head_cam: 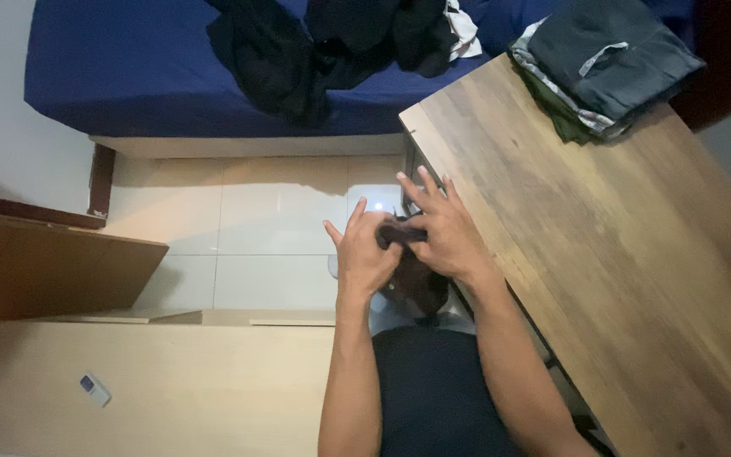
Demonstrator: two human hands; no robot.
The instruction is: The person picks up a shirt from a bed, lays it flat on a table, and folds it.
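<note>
Together your left hand (365,254) and right hand (442,228) pinch a small dark garment (412,275) between them above the pale tiled floor (272,228), its bunched length hanging down toward you, beside the wooden table (619,254) bearing folded clothes (607,68), blue bed (129,76) beyond.

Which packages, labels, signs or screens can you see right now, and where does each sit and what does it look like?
Small remote control: lies on the pale wooden surface at lower left; a white oblong with a bluish screen patch at one end.
Garment label: on the top of the folded clothes stack at the wooden table's far corner; a thin pale strip on grey-green cloth.
No packages or signs visible.
</note>
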